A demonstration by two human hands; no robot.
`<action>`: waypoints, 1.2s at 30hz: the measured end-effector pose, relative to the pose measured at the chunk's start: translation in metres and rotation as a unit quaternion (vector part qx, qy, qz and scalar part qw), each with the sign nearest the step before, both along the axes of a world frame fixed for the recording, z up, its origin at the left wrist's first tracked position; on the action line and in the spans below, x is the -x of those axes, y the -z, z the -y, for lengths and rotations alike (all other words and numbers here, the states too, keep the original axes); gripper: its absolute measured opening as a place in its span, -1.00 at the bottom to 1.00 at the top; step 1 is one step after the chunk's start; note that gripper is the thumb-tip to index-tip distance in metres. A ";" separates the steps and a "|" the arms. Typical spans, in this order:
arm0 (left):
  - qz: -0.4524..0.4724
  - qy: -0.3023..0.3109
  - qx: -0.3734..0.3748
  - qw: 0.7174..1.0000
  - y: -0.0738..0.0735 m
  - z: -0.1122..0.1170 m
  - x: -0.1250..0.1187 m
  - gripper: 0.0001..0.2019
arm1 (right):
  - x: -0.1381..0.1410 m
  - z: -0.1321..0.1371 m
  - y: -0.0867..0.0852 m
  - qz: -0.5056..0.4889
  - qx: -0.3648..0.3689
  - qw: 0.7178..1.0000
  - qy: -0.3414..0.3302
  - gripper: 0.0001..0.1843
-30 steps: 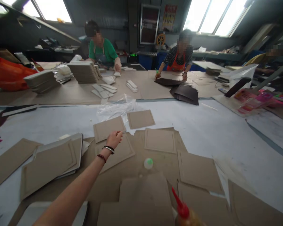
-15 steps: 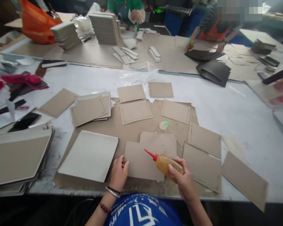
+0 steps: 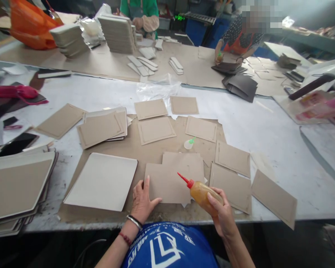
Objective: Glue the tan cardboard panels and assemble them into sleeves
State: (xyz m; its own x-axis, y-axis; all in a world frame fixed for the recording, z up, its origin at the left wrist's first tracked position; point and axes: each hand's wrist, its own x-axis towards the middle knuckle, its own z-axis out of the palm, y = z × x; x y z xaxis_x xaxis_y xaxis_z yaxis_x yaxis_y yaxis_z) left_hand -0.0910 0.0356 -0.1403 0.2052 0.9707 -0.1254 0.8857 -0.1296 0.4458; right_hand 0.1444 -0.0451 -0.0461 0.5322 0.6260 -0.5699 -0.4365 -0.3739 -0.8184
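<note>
The right hand [image 3: 220, 212] has its grip clamped around an amber bottle [image 3: 202, 195], tilted so that its red nozzle [image 3: 185, 179] points up and to the left over a plain card [image 3: 159, 182]. The left hand [image 3: 143, 197] is at that card's left side, thumb and fingers spread apart — whether they press down on it, I cannot tell. The plain card partly overlaps a second card [image 3: 182, 158] behind it, both lying on a large brown sheet [image 3: 147, 152] that covers part of the white desk [image 3: 281, 149].

Just beyond the second card is a small bottle [image 3: 188, 144] with a green tip. A pale board [image 3: 102, 182] lies left of the left hand, and a thick stack [image 3: 16, 186] sits farther left. Several bordered cards [image 3: 233, 158] are spread around — some on the sheet, others on the desk. Across from them, a person in an orange apron [image 3: 237, 44] handles dark sheets [image 3: 241, 87].
</note>
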 end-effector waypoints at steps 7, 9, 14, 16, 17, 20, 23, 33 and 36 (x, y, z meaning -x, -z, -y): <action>0.037 0.040 -0.026 0.998 0.009 0.013 -0.001 -0.23 | -0.007 0.012 0.004 -0.003 0.005 1.000 0.013 -0.44; 0.039 0.016 -0.033 0.999 0.008 0.009 -0.013 -0.26 | -0.010 0.014 0.003 -0.003 -0.002 1.000 0.013 -0.44; 0.084 -0.001 -0.031 0.996 0.005 -0.005 -0.052 -0.32 | -0.018 0.010 0.005 0.009 -0.004 1.000 0.000 -0.45; 0.110 -0.011 -0.017 0.994 0.007 -0.008 -0.062 -0.36 | -0.019 0.002 0.009 0.029 -0.005 0.999 -0.019 -0.45; 0.124 -0.015 -0.012 0.992 0.008 -0.008 -0.064 -0.37 | -0.019 -0.003 0.012 0.049 -0.006 0.998 -0.033 -0.45; 0.167 -0.010 -0.019 0.986 0.013 -0.002 -0.058 -0.38 | -0.017 -0.023 0.022 0.154 -0.013 0.983 -0.097 -0.48; 0.203 -0.003 -0.033 0.979 0.016 0.008 -0.044 -0.34 | -0.013 -0.044 0.031 0.263 -0.016 0.951 -0.159 -0.51; 0.210 0.043 -0.049 0.975 0.026 0.014 -0.032 -0.56 | -0.006 -0.085 0.037 0.416 -0.031 0.881 -0.223 -0.58; 0.205 0.055 -0.070 0.975 0.024 0.012 -0.032 -0.58 | -0.002 -0.094 0.037 0.446 -0.035 0.862 -0.238 -0.60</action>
